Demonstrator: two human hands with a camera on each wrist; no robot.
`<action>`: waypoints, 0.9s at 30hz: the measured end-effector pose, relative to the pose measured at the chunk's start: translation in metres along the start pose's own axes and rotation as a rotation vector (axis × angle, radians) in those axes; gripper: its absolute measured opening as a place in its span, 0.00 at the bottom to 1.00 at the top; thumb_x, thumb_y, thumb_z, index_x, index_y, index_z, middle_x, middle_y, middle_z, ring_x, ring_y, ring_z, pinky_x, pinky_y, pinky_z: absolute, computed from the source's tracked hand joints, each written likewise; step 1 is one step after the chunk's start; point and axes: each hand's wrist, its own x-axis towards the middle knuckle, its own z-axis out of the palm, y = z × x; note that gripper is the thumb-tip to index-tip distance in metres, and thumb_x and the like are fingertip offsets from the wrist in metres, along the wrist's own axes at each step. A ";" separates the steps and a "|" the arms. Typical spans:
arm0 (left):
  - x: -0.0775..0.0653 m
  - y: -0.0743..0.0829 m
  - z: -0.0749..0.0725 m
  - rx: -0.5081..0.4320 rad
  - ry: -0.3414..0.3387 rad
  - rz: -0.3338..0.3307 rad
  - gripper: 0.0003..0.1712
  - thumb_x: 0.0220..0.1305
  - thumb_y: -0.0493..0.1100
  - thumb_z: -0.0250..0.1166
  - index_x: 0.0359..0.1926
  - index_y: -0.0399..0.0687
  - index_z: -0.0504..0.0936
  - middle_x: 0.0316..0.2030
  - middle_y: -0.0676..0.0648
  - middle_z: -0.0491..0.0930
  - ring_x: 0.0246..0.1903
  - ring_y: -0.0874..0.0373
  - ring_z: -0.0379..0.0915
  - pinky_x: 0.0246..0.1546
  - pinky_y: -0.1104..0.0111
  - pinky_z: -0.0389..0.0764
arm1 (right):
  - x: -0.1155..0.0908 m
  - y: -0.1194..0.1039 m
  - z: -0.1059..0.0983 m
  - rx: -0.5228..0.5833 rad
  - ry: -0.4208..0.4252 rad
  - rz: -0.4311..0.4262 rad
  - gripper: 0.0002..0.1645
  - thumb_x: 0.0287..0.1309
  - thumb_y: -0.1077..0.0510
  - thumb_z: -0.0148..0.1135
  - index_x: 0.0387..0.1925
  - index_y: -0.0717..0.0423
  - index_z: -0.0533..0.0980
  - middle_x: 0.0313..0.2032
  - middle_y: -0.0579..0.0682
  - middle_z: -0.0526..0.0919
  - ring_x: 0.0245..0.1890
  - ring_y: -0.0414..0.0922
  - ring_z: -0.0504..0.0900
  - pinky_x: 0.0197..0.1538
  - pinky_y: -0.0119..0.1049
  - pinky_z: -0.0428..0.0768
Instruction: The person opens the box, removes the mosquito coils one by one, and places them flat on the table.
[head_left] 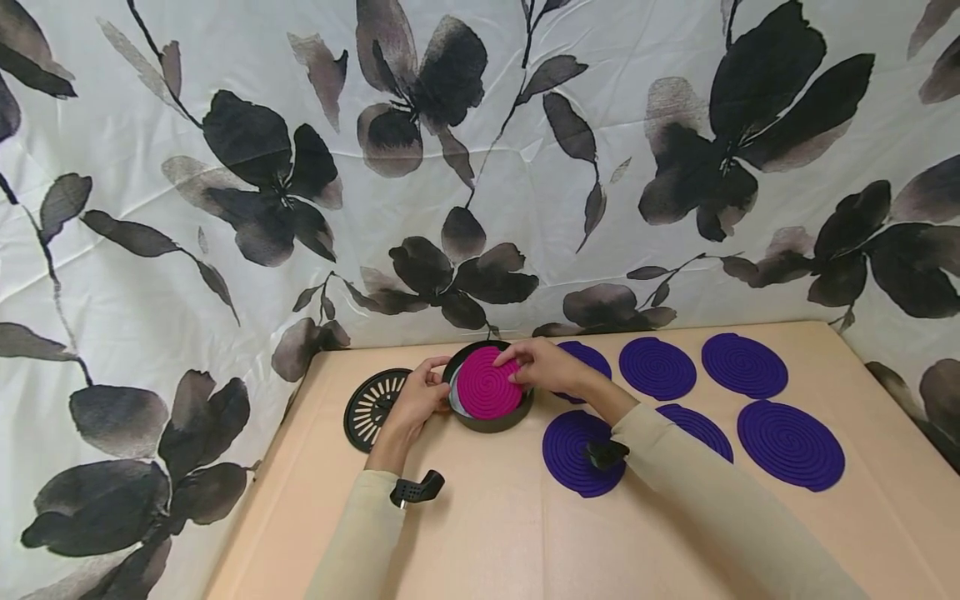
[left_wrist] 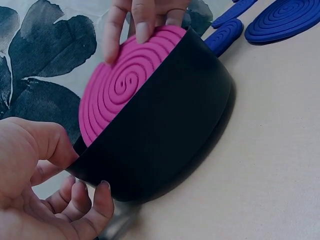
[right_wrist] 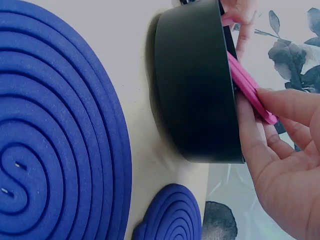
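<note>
A pink mosquito coil (head_left: 487, 385) sits tilted in the mouth of a round black tin (left_wrist: 165, 120), its edge above the rim. My right hand (head_left: 546, 367) pinches the coil's edge between thumb and fingers, which the right wrist view shows (right_wrist: 287, 135). With thumb and fingers, my left hand (head_left: 416, 400) grips the tin's rim on the left side. Beside that hand lies a round black slotted lid (head_left: 367, 408), partly covered by the wrist and hand. Inside the tin a pale surface shows past the coil; the rest is hidden.
Several blue-purple mosquito coils (head_left: 657, 368) lie on the tan table (head_left: 495, 533) to the right, one (head_left: 573, 458) close to the tin. My right sleeve covers part of another coil (head_left: 697, 427). A floral cloth (head_left: 525, 183) hangs behind the table's back edge.
</note>
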 end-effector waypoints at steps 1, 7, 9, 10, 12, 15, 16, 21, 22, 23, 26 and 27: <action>0.000 0.000 0.000 0.001 -0.002 0.001 0.31 0.65 0.25 0.57 0.68 0.44 0.72 0.37 0.48 0.62 0.30 0.58 0.67 0.34 0.60 0.81 | -0.001 0.000 0.000 0.013 0.009 0.003 0.21 0.61 0.73 0.61 0.55 0.59 0.81 0.48 0.56 0.84 0.37 0.42 0.83 0.45 0.43 0.86; -0.001 0.001 -0.001 0.006 -0.006 0.004 0.31 0.65 0.26 0.57 0.68 0.44 0.72 0.36 0.48 0.62 0.30 0.59 0.67 0.33 0.60 0.81 | -0.009 -0.003 -0.007 0.070 0.051 -0.003 0.21 0.62 0.71 0.61 0.56 0.59 0.81 0.43 0.57 0.84 0.38 0.44 0.83 0.45 0.44 0.86; -0.001 0.001 -0.002 0.008 -0.006 0.002 0.30 0.65 0.26 0.57 0.68 0.44 0.72 0.36 0.48 0.62 0.29 0.59 0.67 0.33 0.61 0.81 | -0.012 -0.005 -0.010 0.087 0.056 -0.012 0.21 0.62 0.71 0.61 0.56 0.59 0.81 0.42 0.57 0.83 0.38 0.45 0.83 0.45 0.44 0.86; -0.001 0.001 -0.002 0.008 -0.004 0.000 0.30 0.65 0.26 0.57 0.67 0.45 0.73 0.36 0.48 0.63 0.29 0.59 0.68 0.33 0.61 0.81 | -0.014 -0.006 -0.012 0.090 0.056 -0.021 0.21 0.62 0.71 0.61 0.56 0.60 0.81 0.42 0.58 0.83 0.39 0.45 0.83 0.45 0.45 0.86; -0.001 0.000 -0.002 0.009 0.000 -0.001 0.30 0.65 0.26 0.57 0.67 0.45 0.73 0.36 0.48 0.63 0.29 0.58 0.68 0.33 0.61 0.81 | -0.018 -0.009 -0.016 0.096 0.056 -0.036 0.20 0.63 0.70 0.61 0.57 0.61 0.80 0.43 0.58 0.83 0.40 0.45 0.84 0.46 0.45 0.86; -0.001 0.000 -0.001 0.007 0.008 0.001 0.30 0.64 0.26 0.57 0.67 0.45 0.73 0.36 0.47 0.63 0.29 0.58 0.67 0.32 0.62 0.81 | -0.025 -0.012 -0.022 0.089 0.055 -0.052 0.20 0.63 0.70 0.61 0.56 0.61 0.80 0.46 0.59 0.84 0.42 0.46 0.85 0.46 0.44 0.86; -0.002 0.000 0.000 0.008 0.008 0.002 0.31 0.64 0.25 0.57 0.67 0.45 0.73 0.36 0.47 0.63 0.29 0.58 0.66 0.31 0.62 0.81 | -0.027 -0.012 -0.024 0.086 0.055 -0.054 0.20 0.63 0.70 0.62 0.56 0.61 0.80 0.46 0.59 0.84 0.42 0.46 0.85 0.46 0.43 0.86; -0.002 -0.001 -0.001 -0.002 -0.004 0.001 0.32 0.63 0.25 0.57 0.68 0.43 0.72 0.36 0.47 0.61 0.29 0.59 0.65 0.30 0.64 0.80 | -0.041 -0.013 -0.032 0.081 0.049 -0.077 0.20 0.63 0.70 0.62 0.56 0.60 0.80 0.48 0.59 0.84 0.43 0.46 0.86 0.45 0.43 0.87; -0.004 0.002 -0.001 -0.003 -0.011 -0.005 0.32 0.63 0.24 0.56 0.69 0.42 0.71 0.36 0.46 0.61 0.29 0.59 0.65 0.32 0.63 0.80 | -0.045 -0.014 -0.034 0.081 0.044 -0.084 0.20 0.63 0.70 0.62 0.56 0.61 0.80 0.48 0.59 0.84 0.43 0.47 0.86 0.45 0.43 0.87; -0.004 0.002 -0.001 -0.004 -0.012 -0.005 0.32 0.63 0.25 0.56 0.69 0.42 0.71 0.37 0.46 0.61 0.29 0.59 0.65 0.32 0.62 0.80 | -0.049 -0.014 -0.036 0.084 0.038 -0.088 0.20 0.63 0.70 0.62 0.57 0.60 0.80 0.49 0.59 0.83 0.44 0.47 0.86 0.46 0.43 0.87; -0.005 0.002 0.000 -0.002 -0.009 -0.003 0.32 0.64 0.25 0.57 0.69 0.42 0.71 0.37 0.46 0.61 0.30 0.59 0.65 0.33 0.61 0.81 | -0.058 -0.015 -0.042 0.084 0.030 -0.092 0.21 0.64 0.69 0.62 0.58 0.59 0.79 0.49 0.60 0.82 0.45 0.49 0.85 0.46 0.43 0.86; -0.005 0.001 0.000 -0.001 -0.005 -0.005 0.32 0.63 0.25 0.57 0.69 0.43 0.71 0.37 0.46 0.61 0.30 0.58 0.66 0.33 0.61 0.81 | -0.061 -0.015 -0.044 0.086 0.030 -0.090 0.21 0.64 0.69 0.62 0.58 0.58 0.79 0.50 0.59 0.82 0.45 0.49 0.85 0.47 0.42 0.86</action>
